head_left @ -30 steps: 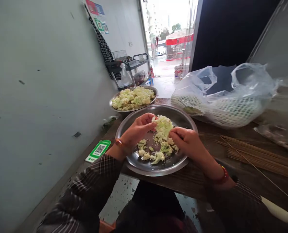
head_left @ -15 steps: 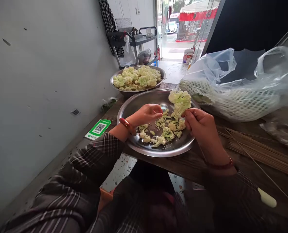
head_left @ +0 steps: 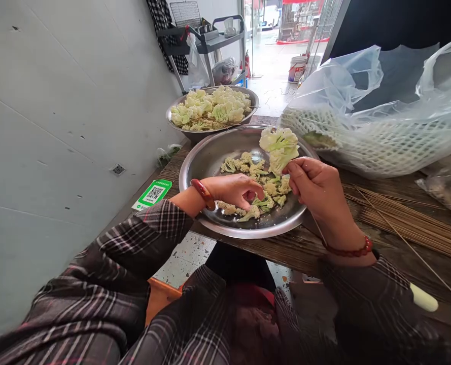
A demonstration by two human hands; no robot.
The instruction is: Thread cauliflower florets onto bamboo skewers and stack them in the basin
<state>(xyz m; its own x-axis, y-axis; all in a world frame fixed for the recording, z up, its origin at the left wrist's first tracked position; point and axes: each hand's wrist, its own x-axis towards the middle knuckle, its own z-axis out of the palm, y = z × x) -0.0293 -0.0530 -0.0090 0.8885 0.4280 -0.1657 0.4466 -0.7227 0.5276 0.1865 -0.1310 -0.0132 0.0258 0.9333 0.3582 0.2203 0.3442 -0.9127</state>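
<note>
My right hand is closed on a cauliflower skewer, held over the right side of a wide steel basin. Pale green-white florets stand above the fingers, and a thin stick shows below the palm. Over the basin's middle, my left hand has its thumb and curled forefinger apart, with nothing seen between them. Its fingertips are just above loose cauliflower florets on the basin floor; whether they touch is hard to tell. More small florets lie beyond that hand.
Behind stands a second bowl heaped with cauliflower and sticks. Right of the basin are a clear plastic bag with net-wrapped contents, a bundle of bamboo skewers and a pale handle. A QR card lies left.
My left hand has moved down and toward the near florets, uncovering florets behind it. The right hand still holds the cauliflower skewer in nearly the same place. The view has tilted downward.
</note>
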